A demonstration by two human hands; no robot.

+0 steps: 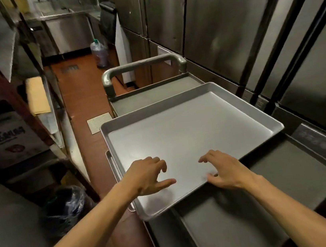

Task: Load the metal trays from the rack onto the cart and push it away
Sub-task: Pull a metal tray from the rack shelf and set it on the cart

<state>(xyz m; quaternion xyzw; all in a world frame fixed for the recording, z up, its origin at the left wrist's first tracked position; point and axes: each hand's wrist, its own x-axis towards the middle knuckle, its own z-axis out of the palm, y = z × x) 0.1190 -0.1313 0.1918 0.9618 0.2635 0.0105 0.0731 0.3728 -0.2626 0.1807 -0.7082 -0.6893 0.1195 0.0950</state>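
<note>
A large shallow metal tray (190, 128) lies askew on the top of the grey cart (154, 95), its near corner hanging past the cart's left edge. Another tray's rim (112, 166) peeks out beneath it on the left. My left hand (146, 176) hovers over the tray's near left part with fingers spread. My right hand (225, 171) is over the tray's near right edge, fingers apart, holding nothing. The cart's curved handle (141, 65) stands at the far end. A darker tray or shelf surface (244, 216) lies nearer to me.
Tall stainless fridge doors (227, 20) line the right side. A shelving rack (34, 95) with boxes and yellow cloth stands on the left. A black bin bag (65, 208) sits at lower left. A water jug (99, 52) stands on the red floor ahead.
</note>
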